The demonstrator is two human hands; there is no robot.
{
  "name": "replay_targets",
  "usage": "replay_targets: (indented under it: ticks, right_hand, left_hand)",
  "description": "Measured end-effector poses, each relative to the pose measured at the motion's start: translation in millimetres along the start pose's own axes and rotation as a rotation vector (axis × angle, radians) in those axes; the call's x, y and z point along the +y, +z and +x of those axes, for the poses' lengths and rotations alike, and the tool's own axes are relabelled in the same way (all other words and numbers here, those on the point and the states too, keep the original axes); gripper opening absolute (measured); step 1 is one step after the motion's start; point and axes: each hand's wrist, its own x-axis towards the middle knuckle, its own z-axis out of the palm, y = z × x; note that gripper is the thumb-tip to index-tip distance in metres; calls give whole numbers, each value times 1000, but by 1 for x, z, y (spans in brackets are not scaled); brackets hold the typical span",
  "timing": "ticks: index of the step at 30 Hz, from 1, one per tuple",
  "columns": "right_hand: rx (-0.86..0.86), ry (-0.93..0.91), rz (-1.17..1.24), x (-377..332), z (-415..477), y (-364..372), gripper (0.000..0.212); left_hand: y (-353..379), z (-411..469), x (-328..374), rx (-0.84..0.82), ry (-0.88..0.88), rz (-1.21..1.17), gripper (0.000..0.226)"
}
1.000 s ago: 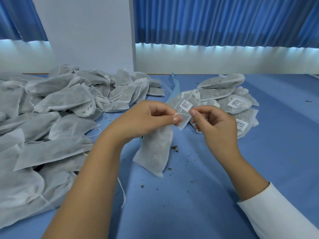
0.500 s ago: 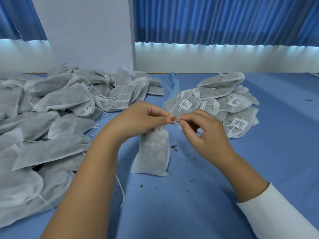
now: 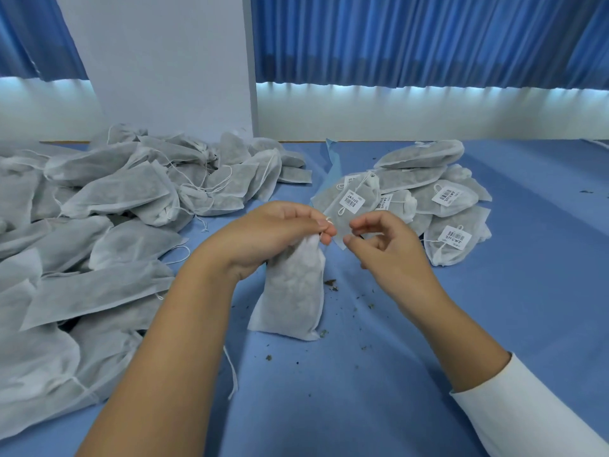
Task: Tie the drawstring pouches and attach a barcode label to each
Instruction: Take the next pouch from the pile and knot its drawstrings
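Note:
A white drawstring pouch (image 3: 291, 291) with dark filling stands upright on the blue table (image 3: 510, 324), in the middle. My left hand (image 3: 263, 235) grips its gathered neck and pinches a small loop of drawstring (image 3: 328, 220) at the fingertips. Just to the right, my right hand (image 3: 385, 245) hovers with curled fingers, thumb and forefinger a little apart, and nothing shows between them. No barcode label is seen on this pouch.
A big heap of pouches without labels (image 3: 99, 225) fills the left side. A smaller pile of pouches with barcode labels (image 3: 445, 199) lies behind my right hand. Dark crumbs (image 3: 331, 285) dot the cloth. A white pillar (image 3: 171, 67) and blue curtains stand behind.
The pouch went from hanging tilted to standing on the table. My fingertips met at the string half a second ago; my right hand has since drawn off to the right.

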Motion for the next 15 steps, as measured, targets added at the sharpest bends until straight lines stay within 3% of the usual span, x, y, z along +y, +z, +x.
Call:
replay_targets:
  ticks: [5,15]
  right_hand:
    - [-140,-32,328,-6,-7,2,18]
    - [-222,2,393,-4,-5,2,22]
  left_hand:
    - [2,1,1,43,-14,11,26]
    - [0,1,0,19,-42,-34,24]
